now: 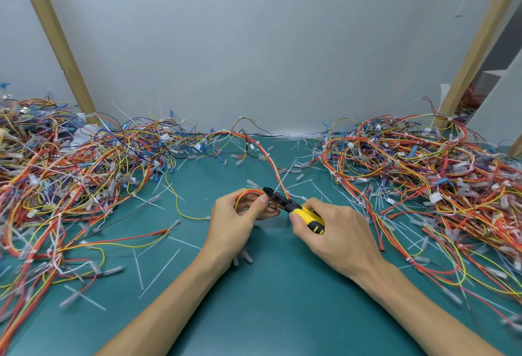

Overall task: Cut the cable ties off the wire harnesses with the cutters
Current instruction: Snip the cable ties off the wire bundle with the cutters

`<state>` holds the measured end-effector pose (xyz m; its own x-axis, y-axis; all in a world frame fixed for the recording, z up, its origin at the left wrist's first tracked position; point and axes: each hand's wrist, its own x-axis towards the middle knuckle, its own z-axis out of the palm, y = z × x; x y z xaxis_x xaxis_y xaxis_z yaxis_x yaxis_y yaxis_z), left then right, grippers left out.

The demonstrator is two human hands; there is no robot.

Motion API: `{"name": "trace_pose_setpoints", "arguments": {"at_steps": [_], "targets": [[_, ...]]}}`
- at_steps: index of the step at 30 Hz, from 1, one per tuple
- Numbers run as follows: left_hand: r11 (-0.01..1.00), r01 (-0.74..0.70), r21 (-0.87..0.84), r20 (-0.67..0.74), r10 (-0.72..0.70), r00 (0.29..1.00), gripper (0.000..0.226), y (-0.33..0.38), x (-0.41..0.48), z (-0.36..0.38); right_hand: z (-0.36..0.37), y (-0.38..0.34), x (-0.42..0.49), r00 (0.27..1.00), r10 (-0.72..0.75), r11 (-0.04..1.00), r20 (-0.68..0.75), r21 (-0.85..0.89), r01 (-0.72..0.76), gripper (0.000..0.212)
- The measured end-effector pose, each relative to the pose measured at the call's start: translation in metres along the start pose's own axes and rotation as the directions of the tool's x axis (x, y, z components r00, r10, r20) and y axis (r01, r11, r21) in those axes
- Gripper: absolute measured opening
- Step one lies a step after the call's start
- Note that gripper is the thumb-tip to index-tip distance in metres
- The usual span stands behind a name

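Right now, in the head view, your left hand (234, 223) is near the middle of the green mat (282, 293). Its thumb and fingers are curled and pinch a small loop of the wire harness (248, 192), red, orange and yellow strands bunched together. From that loop the harness climbs away from you and arches towards the back edge of the mat.

Your right hand (336, 231) is just beside the left, with its fingers wrapped round the yellow and black handles of the cutters (293, 208). The black head of the cutters points left and lies against the harness, right at your left thumb tip. You cannot tell from here whether the blades are parted or pressed together. A white cable tie (284, 179) sticks up from the harness just behind the cutter head.

A large tangled pile of harnesses (70, 174) lies on the mat to your left, and another pile (423, 172) to your right, both well apart from your hands. Loose white tie strips (158, 273) are scattered on the mat between them. Two slanted wooden posts (56, 39) stand against the pale wall (254, 44) behind.
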<state>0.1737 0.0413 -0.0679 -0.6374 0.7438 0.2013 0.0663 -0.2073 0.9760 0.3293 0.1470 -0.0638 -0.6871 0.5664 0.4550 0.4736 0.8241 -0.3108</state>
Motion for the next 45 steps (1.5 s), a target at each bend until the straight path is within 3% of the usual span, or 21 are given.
{"name": "trace_pose_setpoints", "arguments": {"at_steps": [17, 30, 45], "targets": [[1.000, -0.002, 0.005, 0.008, 0.002, 1.000, 0.013, -0.0025, 0.0006, -0.0010, 0.0009, -0.0002, -0.0029, 1.000, -0.014, 1.000, 0.017, 0.007, 0.014, 0.037], [1.000, 0.013, -0.007, 0.007, -0.013, 1.000, 0.015, -0.0034, 0.0019, -0.0014, 0.0029, -0.0003, 0.0006, 0.999, -0.013, 1.000, -0.031, -0.026, 0.012, 0.047], [1.000, 0.016, -0.016, 0.011, -0.016, 1.000, 0.013, -0.0044, 0.0022, -0.0013, 0.0016, -0.0016, -0.0018, 1.000, -0.006, 1.000, -0.006, -0.026, 0.006, 0.036]]}}
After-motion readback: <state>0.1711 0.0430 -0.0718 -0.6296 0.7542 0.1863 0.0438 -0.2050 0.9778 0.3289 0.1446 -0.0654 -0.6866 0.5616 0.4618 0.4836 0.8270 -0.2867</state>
